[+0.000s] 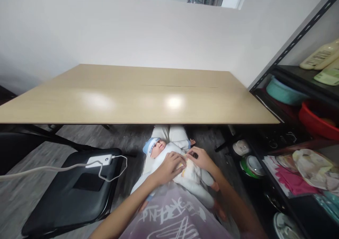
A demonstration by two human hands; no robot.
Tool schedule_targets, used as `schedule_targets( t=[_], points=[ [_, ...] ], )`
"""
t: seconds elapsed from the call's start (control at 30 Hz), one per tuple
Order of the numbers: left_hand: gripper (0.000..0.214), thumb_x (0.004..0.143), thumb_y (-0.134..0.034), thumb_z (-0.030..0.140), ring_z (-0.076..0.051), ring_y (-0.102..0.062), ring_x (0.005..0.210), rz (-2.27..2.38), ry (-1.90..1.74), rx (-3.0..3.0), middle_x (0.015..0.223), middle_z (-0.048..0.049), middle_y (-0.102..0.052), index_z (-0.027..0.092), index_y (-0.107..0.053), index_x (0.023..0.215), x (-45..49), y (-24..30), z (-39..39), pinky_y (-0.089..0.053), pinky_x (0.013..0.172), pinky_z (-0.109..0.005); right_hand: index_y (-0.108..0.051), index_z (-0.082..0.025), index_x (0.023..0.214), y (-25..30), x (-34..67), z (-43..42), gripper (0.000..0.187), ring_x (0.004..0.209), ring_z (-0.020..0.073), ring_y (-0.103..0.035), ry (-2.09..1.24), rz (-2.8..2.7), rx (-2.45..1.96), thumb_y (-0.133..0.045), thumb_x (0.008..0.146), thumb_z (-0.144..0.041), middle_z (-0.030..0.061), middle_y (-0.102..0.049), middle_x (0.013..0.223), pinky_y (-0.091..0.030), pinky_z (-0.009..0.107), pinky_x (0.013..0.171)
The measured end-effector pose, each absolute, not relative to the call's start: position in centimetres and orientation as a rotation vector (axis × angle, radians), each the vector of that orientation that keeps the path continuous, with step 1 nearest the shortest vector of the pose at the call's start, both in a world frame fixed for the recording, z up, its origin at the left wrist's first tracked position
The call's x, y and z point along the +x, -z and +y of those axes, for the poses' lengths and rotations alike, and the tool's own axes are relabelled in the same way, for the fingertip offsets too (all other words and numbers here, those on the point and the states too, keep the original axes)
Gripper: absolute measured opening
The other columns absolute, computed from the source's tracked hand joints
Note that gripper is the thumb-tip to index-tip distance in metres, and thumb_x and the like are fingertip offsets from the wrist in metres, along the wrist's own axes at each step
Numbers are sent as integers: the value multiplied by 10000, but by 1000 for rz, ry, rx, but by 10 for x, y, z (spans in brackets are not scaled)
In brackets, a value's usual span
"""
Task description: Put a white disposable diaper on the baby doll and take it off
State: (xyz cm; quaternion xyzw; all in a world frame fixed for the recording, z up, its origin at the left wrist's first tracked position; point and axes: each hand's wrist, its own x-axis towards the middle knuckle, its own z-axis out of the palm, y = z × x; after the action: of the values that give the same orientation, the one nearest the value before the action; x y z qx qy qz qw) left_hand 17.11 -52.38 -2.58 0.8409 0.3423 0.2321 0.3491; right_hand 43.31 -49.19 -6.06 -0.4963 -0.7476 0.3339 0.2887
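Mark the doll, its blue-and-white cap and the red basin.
Doll (191, 176): head view, on the white covering of its lower body.
Cap (152, 146): head view, on its lettered band.
Red basin (314, 124): head view, on its outer wall.

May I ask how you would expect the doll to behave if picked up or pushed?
The doll may be floppy, since its white-clad body looks padded. Its smooth, plastic-looking face suggests a stiffer head. Its outstretched arm would probably hinder rolling.
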Motion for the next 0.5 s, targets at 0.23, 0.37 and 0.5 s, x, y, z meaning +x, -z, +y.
schedule_targets(
  t=[0.23, 0.37, 0.5],
  points=[
    [194, 1119, -543, 363, -274, -614, 1189, 891, -534, 2141, 1253, -73, -746, 232, -686, 1117, 173, 10, -517, -429, 1086, -449, -779, -229, 872, 64, 435, -474, 361, 922, 242, -726, -845, -2128, -1241, -609, 1075, -474, 58, -786, 923, -570, 389, 942],
    [226, 1132, -532, 405, -247, -635, 1098, 848, -514, 2039, 1150, -61, -746, 238, -681, 1103, 147, -7, -534, -462, 1058, -410, -758, -225, 880, 81, 446, -458, 380, 869, 224, -712, -676, -2030, -1381, -577, 1083, -491, 59, -772, 934, -581, 367, 891],
    [227, 1099, -615, 442, -240, -667, 1057, 842, -396, 1955, 1082, -51, -749, 248, -731, 1076, 119, -13, -561, -489, 1055, -398, -782, -222, 981, 80, 446, -462, 347, 984, 245, -730, -648, -1990, -1407, -556, 1099, -457, 79, -785, 1012, -582, 408, 986]
  ],
)
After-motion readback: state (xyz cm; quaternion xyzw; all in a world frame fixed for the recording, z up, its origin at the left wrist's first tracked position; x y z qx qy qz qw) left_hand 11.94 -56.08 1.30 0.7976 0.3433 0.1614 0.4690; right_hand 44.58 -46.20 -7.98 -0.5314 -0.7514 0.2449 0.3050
